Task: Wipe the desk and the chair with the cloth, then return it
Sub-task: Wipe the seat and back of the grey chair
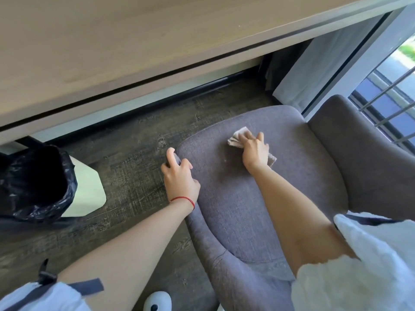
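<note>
Crumpled beige cloth (238,138) pinned flat under right hand (254,151) mid-seat of grey fabric chair (235,198), left hand (180,178) clamped on seat's front-left edge, unwiped seat lying back toward wrist.

The chair (258,198) is covered in a grey-purple woven fabric, matt and a bit coarse, with visible seams. The cloth (238,136) on it looks like soft, pale, crumpled textile. Tabletop (112,37) in the upper left is light wood-grain laminate, smooth and matt. Floor (134,140) is dark, rough-looking wood plank. Bin liner (33,182) at left is glossy, crinkly black plastic.
</note>
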Demonstrator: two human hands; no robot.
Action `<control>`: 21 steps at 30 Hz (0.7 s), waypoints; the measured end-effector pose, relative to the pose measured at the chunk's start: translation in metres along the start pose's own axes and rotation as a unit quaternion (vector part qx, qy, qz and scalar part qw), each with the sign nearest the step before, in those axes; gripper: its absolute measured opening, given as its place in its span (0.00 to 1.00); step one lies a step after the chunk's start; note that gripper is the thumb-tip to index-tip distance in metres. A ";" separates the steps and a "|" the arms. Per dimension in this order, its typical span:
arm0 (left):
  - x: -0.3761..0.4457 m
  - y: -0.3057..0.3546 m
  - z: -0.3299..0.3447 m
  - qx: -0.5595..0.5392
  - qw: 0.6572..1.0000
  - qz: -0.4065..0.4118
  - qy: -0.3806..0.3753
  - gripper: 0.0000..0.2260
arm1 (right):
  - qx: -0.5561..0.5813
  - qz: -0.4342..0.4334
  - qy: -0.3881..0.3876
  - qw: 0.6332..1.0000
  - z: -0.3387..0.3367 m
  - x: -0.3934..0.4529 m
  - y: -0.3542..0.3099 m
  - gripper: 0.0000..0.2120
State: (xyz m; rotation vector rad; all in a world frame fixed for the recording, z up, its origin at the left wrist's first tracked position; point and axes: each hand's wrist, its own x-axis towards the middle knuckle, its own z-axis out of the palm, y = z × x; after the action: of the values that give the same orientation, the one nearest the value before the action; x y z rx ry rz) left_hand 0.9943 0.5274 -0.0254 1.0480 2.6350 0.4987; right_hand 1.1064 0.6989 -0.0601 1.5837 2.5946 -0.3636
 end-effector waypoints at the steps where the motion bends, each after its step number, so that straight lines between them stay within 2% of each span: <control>1: 0.001 0.000 0.001 -0.002 1.000 0.002 0.004 0.08 | 0.002 -0.011 -0.010 1.000 0.003 0.001 -0.006 0.22; 3: 0.001 -0.001 0.001 -0.001 1.000 0.004 0.009 0.08 | -0.014 -0.093 -0.064 0.994 0.016 -0.005 -0.020 0.17; 5: 0.000 0.000 0.001 0.002 1.000 0.004 0.009 0.08 | -0.041 -0.182 -0.089 0.978 0.027 -0.015 -0.029 0.20; 8: -0.002 -0.001 -0.001 0.008 1.000 -0.001 0.005 0.08 | -0.056 -0.218 -0.098 0.969 0.020 -0.012 -0.017 0.23; 10: -0.001 0.000 0.000 0.006 1.000 0.000 0.006 0.08 | -0.085 -0.194 -0.072 0.975 0.011 -0.002 -0.007 0.21; 12: 0.000 0.000 0.001 0.000 1.000 -0.001 0.009 0.08 | -0.068 -0.092 -0.029 0.993 0.008 0.006 0.000 0.22; 14: 0.000 0.000 0.001 -0.002 1.000 0.001 0.013 0.08 | -0.040 -0.055 -0.048 0.997 0.016 0.002 0.001 0.23; 16: 0.000 0.000 0.001 -0.002 1.000 0.004 0.010 0.08 | -0.060 -0.122 -0.082 0.987 0.029 -0.013 0.002 0.26; 19: -0.001 0.000 -0.001 0.007 1.000 -0.005 0.005 0.08 | -0.103 -0.263 -0.086 0.955 0.038 -0.030 0.011 0.28; 21: -0.001 0.000 -0.001 0.009 1.000 -0.004 0.003 0.08 | -0.118 -0.276 -0.067 0.952 0.037 -0.025 0.016 0.27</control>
State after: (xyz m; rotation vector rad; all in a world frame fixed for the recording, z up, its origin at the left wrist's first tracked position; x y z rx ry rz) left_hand 0.9949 0.5265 -0.0244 1.0426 2.6525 0.4794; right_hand 1.1302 0.6758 -0.0943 0.7169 2.7997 -0.1718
